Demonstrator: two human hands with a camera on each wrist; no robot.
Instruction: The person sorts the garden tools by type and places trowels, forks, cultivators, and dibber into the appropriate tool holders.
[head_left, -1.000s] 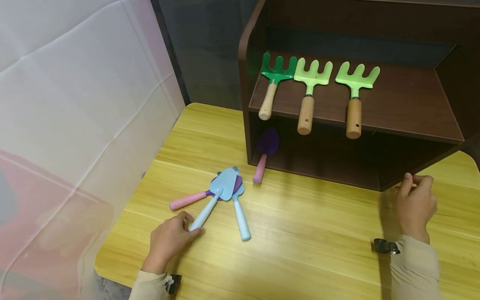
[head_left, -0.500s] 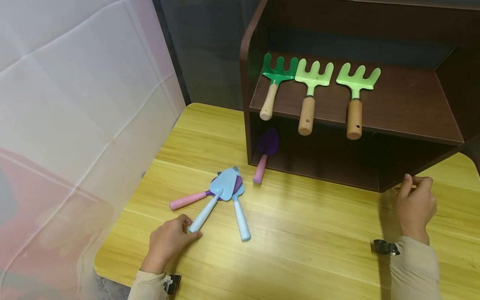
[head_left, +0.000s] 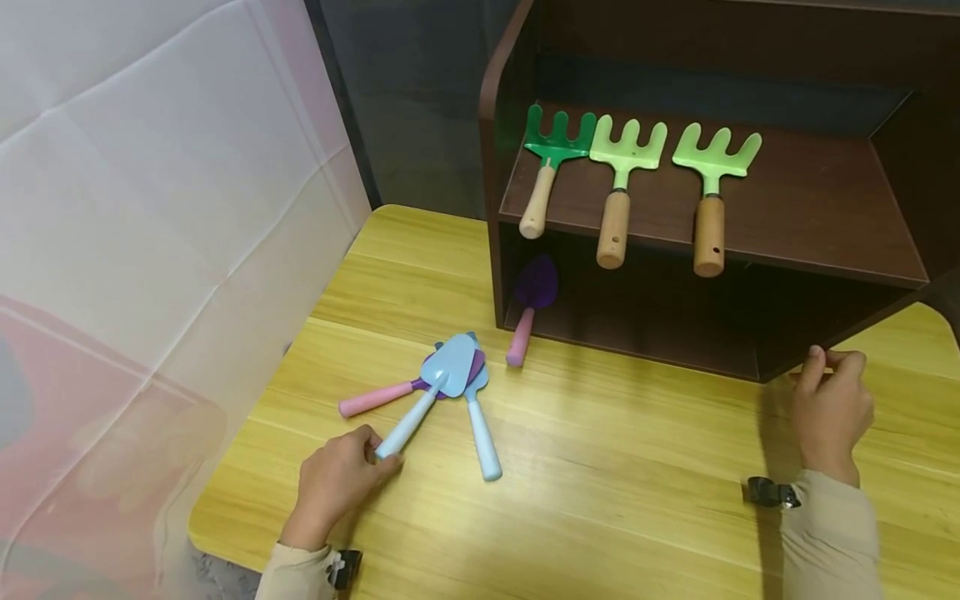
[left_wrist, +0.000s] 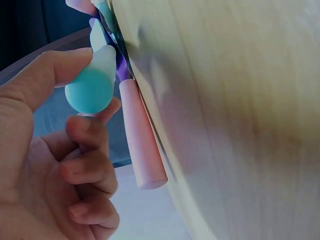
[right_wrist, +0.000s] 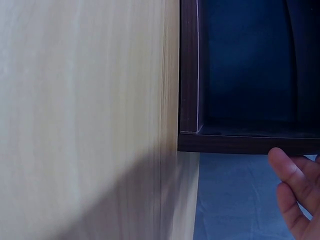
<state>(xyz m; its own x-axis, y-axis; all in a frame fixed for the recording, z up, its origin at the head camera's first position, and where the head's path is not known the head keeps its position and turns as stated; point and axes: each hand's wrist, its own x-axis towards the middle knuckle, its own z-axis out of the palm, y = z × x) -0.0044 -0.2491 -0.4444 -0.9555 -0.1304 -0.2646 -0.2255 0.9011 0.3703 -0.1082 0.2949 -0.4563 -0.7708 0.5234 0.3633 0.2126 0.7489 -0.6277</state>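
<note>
Since the earlier frame: blue trowel (head_left: 450,367) shifted slightly. Left to right: left hand (head_left: 341,475) pinches its handle end; blade lies over pink-handled trowel (head_left: 378,400) and second blue trowel (head_left: 482,433) on the surface (head_left: 637,500); another pink-handled trowel (head_left: 536,285) in shelf's (head_left: 825,217) lower bay; forks (head_left: 626,157) above; right hand (head_left: 836,408), loose, touches shelf's side.

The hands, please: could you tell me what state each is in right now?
Left hand: closed, pinching the topmost light-blue trowel.
Right hand: open, holding nothing, at the brown shelf unit's side.
</note>
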